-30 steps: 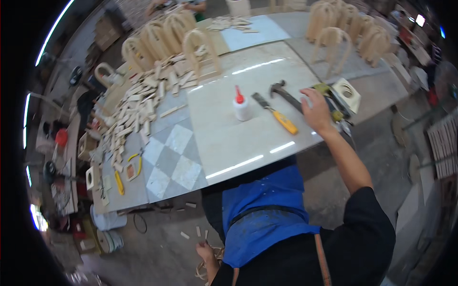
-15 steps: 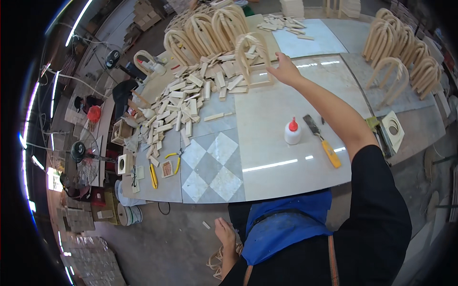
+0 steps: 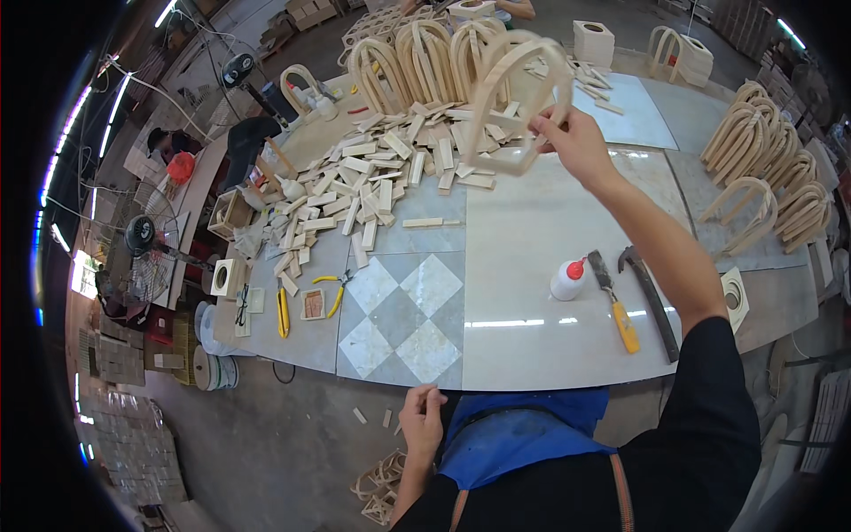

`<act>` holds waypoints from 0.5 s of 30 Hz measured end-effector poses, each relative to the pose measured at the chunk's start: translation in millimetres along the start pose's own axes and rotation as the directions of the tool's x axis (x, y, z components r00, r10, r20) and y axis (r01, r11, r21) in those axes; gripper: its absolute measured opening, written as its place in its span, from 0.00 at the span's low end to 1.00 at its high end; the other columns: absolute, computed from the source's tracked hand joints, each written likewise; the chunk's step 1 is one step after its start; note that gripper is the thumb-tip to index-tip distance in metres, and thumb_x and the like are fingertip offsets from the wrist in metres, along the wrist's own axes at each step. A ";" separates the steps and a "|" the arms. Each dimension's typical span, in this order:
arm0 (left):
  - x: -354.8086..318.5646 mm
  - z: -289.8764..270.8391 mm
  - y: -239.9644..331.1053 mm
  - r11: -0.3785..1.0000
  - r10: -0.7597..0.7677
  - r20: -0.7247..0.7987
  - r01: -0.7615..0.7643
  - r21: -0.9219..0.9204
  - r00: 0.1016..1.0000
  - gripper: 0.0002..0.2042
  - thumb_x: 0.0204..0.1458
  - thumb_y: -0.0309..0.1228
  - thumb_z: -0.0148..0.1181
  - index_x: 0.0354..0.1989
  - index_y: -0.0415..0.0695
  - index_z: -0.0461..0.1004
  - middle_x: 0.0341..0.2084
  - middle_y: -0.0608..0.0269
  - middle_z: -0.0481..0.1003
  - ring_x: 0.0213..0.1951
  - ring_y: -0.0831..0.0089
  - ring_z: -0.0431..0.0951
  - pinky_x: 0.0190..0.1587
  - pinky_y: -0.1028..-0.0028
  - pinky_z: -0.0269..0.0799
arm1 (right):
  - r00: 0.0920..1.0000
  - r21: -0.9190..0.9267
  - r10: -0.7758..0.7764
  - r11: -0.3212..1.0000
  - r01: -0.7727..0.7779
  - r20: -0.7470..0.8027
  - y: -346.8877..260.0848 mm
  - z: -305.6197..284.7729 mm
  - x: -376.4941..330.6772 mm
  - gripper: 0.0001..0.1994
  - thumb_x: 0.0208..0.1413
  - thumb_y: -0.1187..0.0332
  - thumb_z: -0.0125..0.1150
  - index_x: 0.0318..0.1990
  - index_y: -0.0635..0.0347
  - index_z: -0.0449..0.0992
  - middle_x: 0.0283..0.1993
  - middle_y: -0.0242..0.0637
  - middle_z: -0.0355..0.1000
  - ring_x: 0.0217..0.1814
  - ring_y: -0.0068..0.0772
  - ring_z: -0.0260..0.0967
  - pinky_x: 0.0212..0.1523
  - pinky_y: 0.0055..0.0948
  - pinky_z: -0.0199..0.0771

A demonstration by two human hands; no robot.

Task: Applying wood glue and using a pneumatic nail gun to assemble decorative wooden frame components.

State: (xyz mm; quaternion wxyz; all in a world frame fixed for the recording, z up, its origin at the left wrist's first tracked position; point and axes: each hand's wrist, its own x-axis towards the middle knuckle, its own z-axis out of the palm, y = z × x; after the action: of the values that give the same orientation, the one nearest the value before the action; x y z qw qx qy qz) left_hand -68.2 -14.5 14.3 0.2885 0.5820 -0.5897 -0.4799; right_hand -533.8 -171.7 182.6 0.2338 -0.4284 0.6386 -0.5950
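My right hand (image 3: 578,146) grips a pale wooden arched frame (image 3: 483,105) by its lower corner, in the air above the far middle of the table. The frame is tilted and slightly blurred. Behind it stand several similar wooden arches (image 3: 424,64) in a row. My left hand (image 3: 422,424) is low at the table's near edge, its fingers curled together; nothing shows in them. Nearest to it on the tabletop is a panel of grey and white diamonds (image 3: 401,317).
Small wooden blocks (image 3: 363,182) lie heaped at the left. A red-capped white bottle (image 3: 567,280), a yellow-handled scraper (image 3: 623,324) and a hammer (image 3: 654,306) lie at the right. Pliers (image 3: 336,297) and a yellow cutter (image 3: 283,312) lie near left. More arches (image 3: 753,133) stand far right.
My right hand has taken hold of the arched frame and lifted it off the table, toward me. My left hand has risen to the table edge. The view has shifted, and the hammer now shows.
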 end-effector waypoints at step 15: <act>41.6 12.6 145.6 0.286 0.587 -0.035 -0.247 -0.926 0.809 0.30 0.63 0.54 0.55 0.63 0.43 0.62 0.20 0.73 0.61 0.26 0.80 0.64 0.46 0.74 0.66 | 0.559 0.573 0.230 0.004 -0.819 0.797 -17.9 109.5 -277.1 0.18 0.71 0.57 0.51 0.53 0.63 0.74 0.52 0.43 0.78 0.47 0.29 0.78 0.46 0.26 0.81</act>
State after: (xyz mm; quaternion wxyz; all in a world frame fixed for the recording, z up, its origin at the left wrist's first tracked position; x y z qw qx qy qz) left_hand -145.7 -71.8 131.8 0.5721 0.0704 -0.4069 -0.7086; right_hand -295.3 -2.9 121.3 0.8019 -0.0442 0.1859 -0.5661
